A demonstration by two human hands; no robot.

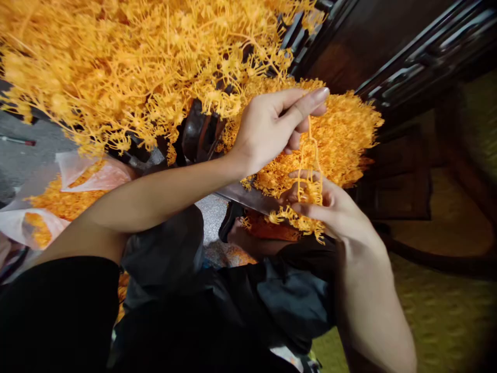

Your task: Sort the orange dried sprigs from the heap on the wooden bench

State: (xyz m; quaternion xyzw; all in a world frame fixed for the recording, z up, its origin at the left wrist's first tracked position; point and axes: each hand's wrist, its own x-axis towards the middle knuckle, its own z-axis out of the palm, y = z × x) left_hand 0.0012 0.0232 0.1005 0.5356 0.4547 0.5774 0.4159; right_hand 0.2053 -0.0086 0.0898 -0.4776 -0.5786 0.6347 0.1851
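Note:
My left hand [269, 122] is closed in a pinch, thumb against the fingers, on the upper ends of thin orange stems. These belong to a small bunch of orange plastic flower sprigs [310, 192], which hangs down with its curly tips lowest. Below and to the right, my right hand [330, 202] has its thumb and fingers curled around the lower part of this bunch. Some fingertips are hidden behind the sprigs. Right behind both hands rises a heap of similar orange sprigs [341, 140], on a dark surface whose edge [248, 199] shows beneath.
A larger pile of orange sprigs [135, 57] fills the upper left. On the left, a clear plastic bag [97, 173] holds more orange pieces. Dark carved wooden furniture [388, 46] stands at the upper right. A red-tipped pen-like stick [19, 140] lies at the far left.

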